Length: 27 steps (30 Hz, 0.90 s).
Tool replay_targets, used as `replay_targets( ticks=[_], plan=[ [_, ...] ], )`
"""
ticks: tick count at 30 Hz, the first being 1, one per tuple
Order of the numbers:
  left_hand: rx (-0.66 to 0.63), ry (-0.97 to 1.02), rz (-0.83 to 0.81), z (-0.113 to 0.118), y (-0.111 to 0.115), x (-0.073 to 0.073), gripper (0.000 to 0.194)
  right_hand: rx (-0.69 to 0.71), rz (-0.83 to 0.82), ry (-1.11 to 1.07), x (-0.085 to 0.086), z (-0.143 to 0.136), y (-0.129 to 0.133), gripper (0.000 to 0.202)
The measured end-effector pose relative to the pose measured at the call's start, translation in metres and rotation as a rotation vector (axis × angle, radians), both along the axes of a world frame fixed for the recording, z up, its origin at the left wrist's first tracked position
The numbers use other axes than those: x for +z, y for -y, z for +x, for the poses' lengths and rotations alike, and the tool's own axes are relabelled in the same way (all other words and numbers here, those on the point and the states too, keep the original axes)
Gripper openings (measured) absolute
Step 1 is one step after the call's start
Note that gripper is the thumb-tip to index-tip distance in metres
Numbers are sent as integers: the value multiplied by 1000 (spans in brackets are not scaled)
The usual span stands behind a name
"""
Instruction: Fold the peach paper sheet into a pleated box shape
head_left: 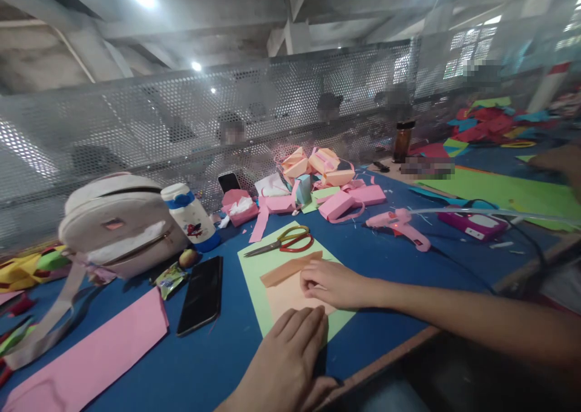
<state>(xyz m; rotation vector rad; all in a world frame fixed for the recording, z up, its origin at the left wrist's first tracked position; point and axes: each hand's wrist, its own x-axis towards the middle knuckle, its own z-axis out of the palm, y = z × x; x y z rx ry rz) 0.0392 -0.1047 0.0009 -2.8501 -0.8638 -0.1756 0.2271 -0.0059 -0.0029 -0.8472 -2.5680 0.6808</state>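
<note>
A peach sheet of paper (pixel 281 298) lies on a light green sheet (pixel 250 265), and its far edge is folded up into a darker flap (pixel 285 270). My left hand (pixel 288 360) rests flat on the near edge of the peach paper, fingers stretched out. On the right part of the same paper, beside the flap, is my right hand (pixel 333 285) with curled fingers closed at the paper; its fingertips are partly hidden. Scissors (pixel 284 242) with yellow and red handles lie just beyond the flap on the green sheet.
To the right lie a pink glue gun (pixel 399 224) with a cord and a purple box (pixel 472 223). Pink paper pieces (pixel 338 205) are heaped at the back. Leftward are a phone (pixel 200 297), a bottle (pixel 193 218), a backpack (pixel 122 224) and pink paper (pixel 100 354).
</note>
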Motion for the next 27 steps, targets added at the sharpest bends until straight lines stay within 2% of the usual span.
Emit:
replay_targets(
  ticks=[5, 12, 18, 23, 27],
  plan=[
    [-19, 37, -23, -1, -1, -6, 68, -6, -30, -5, 3, 0, 0, 12],
    [40, 103, -59, -6, -4, 8, 58, 1, -18, 35, 6, 0, -1, 10],
    [4, 83, 39, -25, 1, 15, 48, 7, -23, 57, 8, 0, -1, 8],
    [74, 72, 93, -48, 8, 8, 37, 20, -23, 56, 7, 0, -2, 9],
    [90, 89, 109, -62, 15, -2, 38, 23, -36, 37, 6, 0, -3, 10]
  ],
)
